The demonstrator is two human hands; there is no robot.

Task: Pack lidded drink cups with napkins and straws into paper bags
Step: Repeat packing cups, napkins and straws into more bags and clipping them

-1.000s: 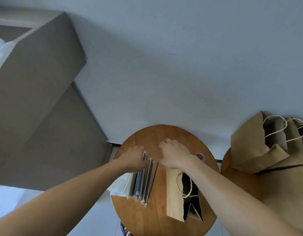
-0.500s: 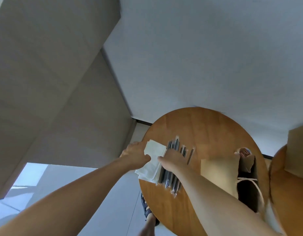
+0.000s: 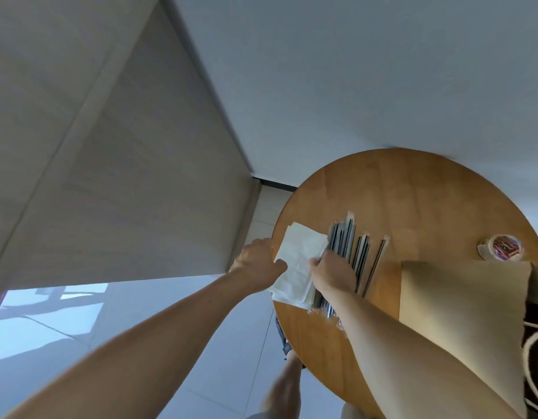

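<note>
At the round table's (image 3: 413, 189) left edge, both hands, left hand (image 3: 257, 264) and right hand (image 3: 332, 272), pinch the napkins (image 3: 298, 261) beside straws (image 3: 360, 252).

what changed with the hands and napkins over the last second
A second ago both hands lay on the wrapped straws. They have since shifted left to the napkin stack: the left hand pinches its left edge with the thumb on top, and the right hand has its fingertips at the stack's right edge, resting over the straws. The straws, paper bag and round table appear unmoved; the view panned left.
</note>
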